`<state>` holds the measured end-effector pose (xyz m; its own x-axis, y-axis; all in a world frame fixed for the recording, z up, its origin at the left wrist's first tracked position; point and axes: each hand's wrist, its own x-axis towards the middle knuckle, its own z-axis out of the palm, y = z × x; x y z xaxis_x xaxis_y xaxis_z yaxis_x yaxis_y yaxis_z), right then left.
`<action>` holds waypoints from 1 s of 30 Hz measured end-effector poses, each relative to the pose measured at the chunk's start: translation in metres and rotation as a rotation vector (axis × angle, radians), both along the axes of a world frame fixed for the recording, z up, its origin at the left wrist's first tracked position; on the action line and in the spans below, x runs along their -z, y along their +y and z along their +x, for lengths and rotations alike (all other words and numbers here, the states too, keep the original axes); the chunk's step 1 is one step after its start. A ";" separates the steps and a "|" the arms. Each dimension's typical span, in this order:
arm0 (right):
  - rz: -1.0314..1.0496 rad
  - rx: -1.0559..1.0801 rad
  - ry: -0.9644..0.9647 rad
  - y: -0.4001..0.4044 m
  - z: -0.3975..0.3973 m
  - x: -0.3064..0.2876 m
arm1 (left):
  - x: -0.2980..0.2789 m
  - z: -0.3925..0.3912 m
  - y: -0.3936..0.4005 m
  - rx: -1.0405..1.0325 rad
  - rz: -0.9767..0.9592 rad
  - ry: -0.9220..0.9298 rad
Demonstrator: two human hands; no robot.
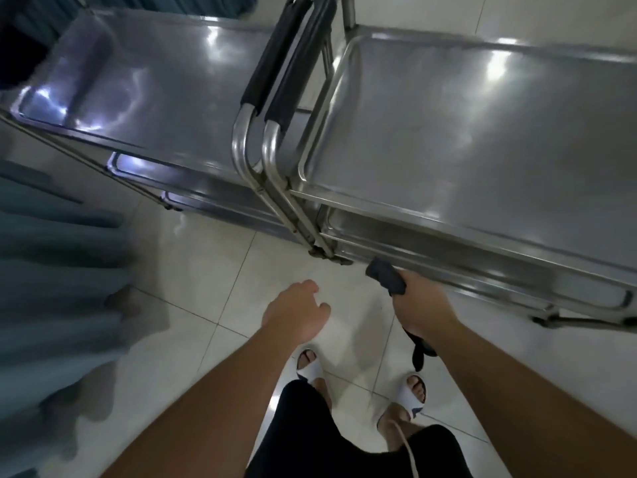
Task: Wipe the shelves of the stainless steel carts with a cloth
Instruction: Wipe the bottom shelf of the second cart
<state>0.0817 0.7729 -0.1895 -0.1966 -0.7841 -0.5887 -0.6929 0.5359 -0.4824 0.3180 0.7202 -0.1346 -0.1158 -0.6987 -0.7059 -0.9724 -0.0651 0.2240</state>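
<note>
Two stainless steel carts stand side by side, handles meeting in the middle. The left cart [165,94] has a bare shiny top shelf; the right cart [465,132] does too, with lower shelves showing beneath both. My right hand [418,307] grips a dark grey cloth [386,276] just below the front edge of the right cart's lower shelf; a strip of the cloth hangs under my wrist. My left hand [296,313] hovers over the floor in front of the carts, fingers loosely curled, holding nothing.
Black foam-covered handles [289,60] of both carts rise between the shelves. A grey-blue curtain [51,270] hangs at the left. White tiled floor [206,270] lies under me, with my feet in white sandals [310,367] close to the carts.
</note>
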 end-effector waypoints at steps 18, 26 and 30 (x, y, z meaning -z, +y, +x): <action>-0.527 0.180 0.068 -0.162 0.052 0.208 | 0.270 0.016 -0.178 -0.281 -0.353 0.364; -0.858 0.043 0.320 -0.226 0.089 0.263 | 0.302 -0.002 -0.209 -0.537 -0.635 0.945; -0.633 -0.249 0.253 -0.241 0.099 0.289 | 0.309 0.001 -0.214 -0.458 -0.775 1.118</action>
